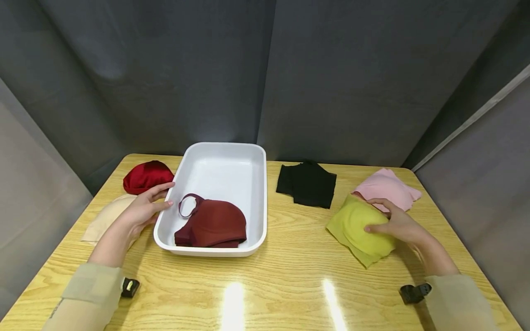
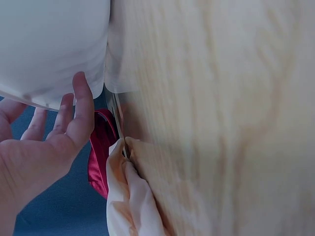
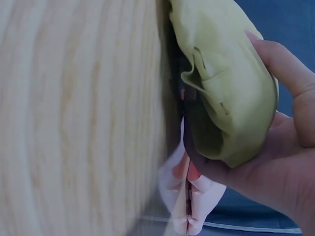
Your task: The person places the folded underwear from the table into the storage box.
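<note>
My right hand (image 1: pixel 395 223) grips a folded yellow bra (image 1: pixel 364 230), thumb on its top and fingers tucked beneath; the right wrist view shows the cloth (image 3: pixel 231 83) bulging between them. At the left rim of a white plastic tub (image 1: pixel 225 170), my left hand (image 1: pixel 145 207) has its fingers loosely extended, fingertips right at the wall. Inside the tub's near half lies a dark red-brown bra (image 1: pixel 217 223) with its strap looped to the left.
Left of the tub are a shiny red bra (image 1: pixel 148 177) and a beige one (image 1: pixel 108 217), the latter partly behind my left arm. A black folded garment (image 1: pixel 308 184) lies right of the tub, a pink bra (image 1: pixel 387 187) behind the yellow one. Grey curtains (image 1: pixel 265 78) border the wooden table.
</note>
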Motion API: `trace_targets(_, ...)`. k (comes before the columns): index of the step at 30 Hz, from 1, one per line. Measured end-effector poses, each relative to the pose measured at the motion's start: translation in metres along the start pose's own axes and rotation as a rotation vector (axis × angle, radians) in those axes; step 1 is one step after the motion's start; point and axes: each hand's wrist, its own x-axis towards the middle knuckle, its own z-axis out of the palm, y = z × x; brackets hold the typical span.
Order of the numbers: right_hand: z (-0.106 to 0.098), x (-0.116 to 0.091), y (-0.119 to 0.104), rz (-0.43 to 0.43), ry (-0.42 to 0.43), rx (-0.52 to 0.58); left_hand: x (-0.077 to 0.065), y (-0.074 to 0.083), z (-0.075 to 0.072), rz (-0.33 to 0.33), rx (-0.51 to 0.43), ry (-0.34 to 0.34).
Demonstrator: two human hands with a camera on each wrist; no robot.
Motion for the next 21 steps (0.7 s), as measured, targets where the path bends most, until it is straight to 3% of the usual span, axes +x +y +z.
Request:
trace_targets(11, -0.003, 0.001, 0.001, -0.046, 0.043, -0.009, -0.001, 0.000, 0.001, -0.002, -0.008, -0.003)
trace_targets(21, -0.004, -0.003, -0.010, -0.103, 0.157, -0.024, 0.000, -0.001, 0.000, 0.005, -0.013, -0.003)
